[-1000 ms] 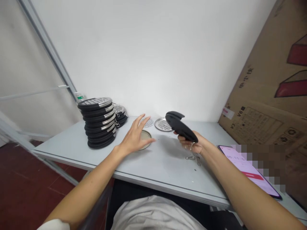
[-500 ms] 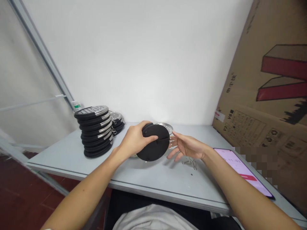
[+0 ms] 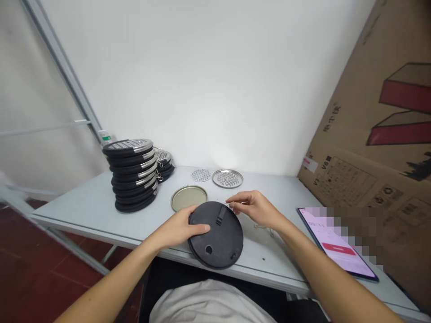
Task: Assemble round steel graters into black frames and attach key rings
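My left hand grips a black round plastic disc by its left edge, thumb on the face. The disc is tilted toward me over the table's front edge and shows a narrow slot with a clip-like strip near its top, plus a round hole lower down. At the disc's top right edge, my right hand pinches a thin metal wire piece, partly hidden by the fingers. Just behind the disc lies a shallow round metal lid. Small bent wire pieces rest below my right wrist.
At the left stands a tall stack of black-rimmed round graters, a shorter stack behind it. A perforated disc and a metal grater plate lie near the wall. A phone and a large carton are at right.
The black disc has come down and toward me, and its slotted face now shows. My right hand has gone from spread fingers to a pinch at the disc's upper edge.
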`<state>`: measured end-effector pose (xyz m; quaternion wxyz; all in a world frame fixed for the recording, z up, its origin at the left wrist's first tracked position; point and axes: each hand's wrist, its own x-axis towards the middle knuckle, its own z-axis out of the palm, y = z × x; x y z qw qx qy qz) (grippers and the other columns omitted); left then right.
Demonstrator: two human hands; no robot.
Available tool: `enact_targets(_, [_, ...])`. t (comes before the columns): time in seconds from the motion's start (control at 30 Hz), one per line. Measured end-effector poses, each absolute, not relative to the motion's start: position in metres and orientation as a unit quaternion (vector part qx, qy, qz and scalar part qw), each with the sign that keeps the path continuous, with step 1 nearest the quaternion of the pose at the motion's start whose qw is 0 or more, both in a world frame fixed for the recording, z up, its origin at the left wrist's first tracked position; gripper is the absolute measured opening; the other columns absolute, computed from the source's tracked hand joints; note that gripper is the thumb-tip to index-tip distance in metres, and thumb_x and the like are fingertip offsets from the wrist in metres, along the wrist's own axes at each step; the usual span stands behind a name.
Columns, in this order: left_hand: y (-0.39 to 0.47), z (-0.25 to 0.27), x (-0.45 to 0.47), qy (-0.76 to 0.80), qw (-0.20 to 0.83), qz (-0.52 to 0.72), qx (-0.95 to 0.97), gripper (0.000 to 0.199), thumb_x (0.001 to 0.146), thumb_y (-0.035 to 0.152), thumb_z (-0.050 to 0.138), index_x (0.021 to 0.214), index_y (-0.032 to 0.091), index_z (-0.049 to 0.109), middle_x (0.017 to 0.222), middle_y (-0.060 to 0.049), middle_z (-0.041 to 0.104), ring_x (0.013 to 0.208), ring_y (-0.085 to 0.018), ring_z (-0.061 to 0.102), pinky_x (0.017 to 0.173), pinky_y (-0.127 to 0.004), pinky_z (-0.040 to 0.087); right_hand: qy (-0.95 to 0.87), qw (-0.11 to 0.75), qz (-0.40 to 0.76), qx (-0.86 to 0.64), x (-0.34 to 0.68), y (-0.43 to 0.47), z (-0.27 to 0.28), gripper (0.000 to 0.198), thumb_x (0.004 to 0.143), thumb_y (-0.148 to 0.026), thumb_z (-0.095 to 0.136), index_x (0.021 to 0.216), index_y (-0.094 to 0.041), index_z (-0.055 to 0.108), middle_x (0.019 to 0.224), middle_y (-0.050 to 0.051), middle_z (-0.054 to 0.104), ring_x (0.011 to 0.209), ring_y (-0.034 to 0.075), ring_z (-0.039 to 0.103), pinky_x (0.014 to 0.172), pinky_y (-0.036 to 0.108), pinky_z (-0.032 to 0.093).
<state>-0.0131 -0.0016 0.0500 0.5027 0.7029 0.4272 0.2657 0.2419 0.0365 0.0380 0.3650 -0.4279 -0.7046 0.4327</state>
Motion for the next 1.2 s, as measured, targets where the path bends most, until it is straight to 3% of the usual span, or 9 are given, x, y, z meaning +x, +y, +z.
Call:
enact_targets(0.17, [0.02,0.045,0.005,0.478,0.3,0.289,0.773,0.057,0.074,0.039,0.074,0.128,0.023,0.061,0.128,-0.009,0.065,0.117,-0.03,0.061,0.102,-0.04,0.045,-0.658,0.389,0.493,-0.416,0.241,0.042,0.03,0.028,0.076,-0.032,0.069,0.097,-0.016,0.076,0.076,0.003,0.072,0.065,0.014,0.061,0.068,0.029,0.05])
enact_targets(0.23, [0.027,0.041,0.013,0.455,0.294,0.292,0.788,0.052,0.076,0.039,0.073,0.125,0.023,0.064,0.126,-0.008,0.066,0.116,-0.029,0.061,0.102,-0.039,0.045,-0.646,0.395,0.511,-0.407,0.239,0.043,0.029,0.025,0.076,-0.031,0.067,0.095,-0.016,0.076,0.072,0.002,0.069,0.061,0.012,0.057,0.064,0.028,0.048])
enact_targets(0.33, [0.032,0.039,0.02,0.404,0.365,0.308,0.78,0.038,0.079,0.036,0.071,0.114,0.023,0.071,0.116,-0.005,0.071,0.108,-0.024,0.065,0.097,-0.034,0.047,-0.653,0.402,0.496,-0.409,0.24,0.041,0.032,0.026,0.081,-0.032,0.062,0.099,-0.017,0.075,0.07,0.0,0.067,0.056,0.01,0.052,0.057,0.026,0.043])
enact_targets(0.5, [0.031,0.035,0.013,0.379,0.395,0.359,0.756,0.037,0.075,0.033,0.076,0.11,0.022,0.072,0.113,-0.005,0.073,0.106,-0.022,0.066,0.097,-0.031,0.047,-0.772,0.374,0.326,-0.398,0.244,0.033,0.04,0.024,0.086,-0.03,0.06,0.102,-0.022,0.076,0.091,0.005,0.071,0.081,0.018,0.063,0.073,0.031,0.049])
enact_targets(0.63, [0.029,0.03,0.008,0.361,0.405,0.361,0.758,0.036,0.075,0.03,0.077,0.109,0.022,0.072,0.111,-0.004,0.073,0.105,-0.021,0.066,0.096,-0.03,0.048,-0.846,0.323,0.178,-0.386,0.243,0.024,0.041,0.026,0.091,-0.028,0.054,0.108,-0.023,0.074,0.092,0.007,0.069,0.073,0.017,0.062,0.071,0.032,0.05])
enact_targets(0.73, [0.029,0.027,0.007,0.356,0.394,0.36,0.767,0.037,0.076,0.029,0.077,0.111,0.022,0.071,0.114,-0.004,0.072,0.108,-0.021,0.065,0.098,-0.029,0.047,-0.887,0.274,0.066,-0.367,0.24,0.019,0.037,0.032,0.097,-0.027,0.043,0.111,-0.019,0.07,0.097,0.012,0.068,0.079,0.02,0.063,0.071,0.033,0.05])
enact_targets(0.83, [0.032,0.025,0.007,0.361,0.39,0.353,0.77,0.042,0.075,0.029,0.078,0.115,0.021,0.068,0.111,-0.005,0.072,0.104,-0.021,0.066,0.095,-0.031,0.049,-0.898,0.231,-0.043,-0.371,0.235,0.016,0.032,0.033,0.099,-0.024,0.038,0.102,-0.014,0.07,0.091,0.014,0.067,0.08,0.022,0.062,0.069,0.033,0.048])
enact_targets(0.97, [0.035,0.019,0.004,0.351,0.395,0.357,0.77,0.039,0.072,0.029,0.08,0.107,0.017,0.068,0.104,-0.006,0.072,0.101,-0.021,0.066,0.093,-0.032,0.05,-0.889,0.229,-0.147,-0.367,0.226,0.011,0.024,0.03,0.097,-0.016,0.041,0.085,-0.014,0.068,0.075,0.009,0.062,0.068,0.02,0.057,0.062,0.031,0.042])
enact_targets(1.2, [0.035,0.014,0.003,0.345,0.394,0.374,0.765,0.043,0.071,0.029,0.081,0.11,0.018,0.065,0.103,-0.006,0.069,0.101,-0.02,0.065,0.095,-0.032,0.048,-0.851,0.292,-0.197,-0.389,0.208,0.006,0.011,0.031,0.096,-0.013,0.044,0.074,-0.014,0.066,0.066,0.005,0.059,0.057,0.016,0.051,0.057,0.029,0.036])
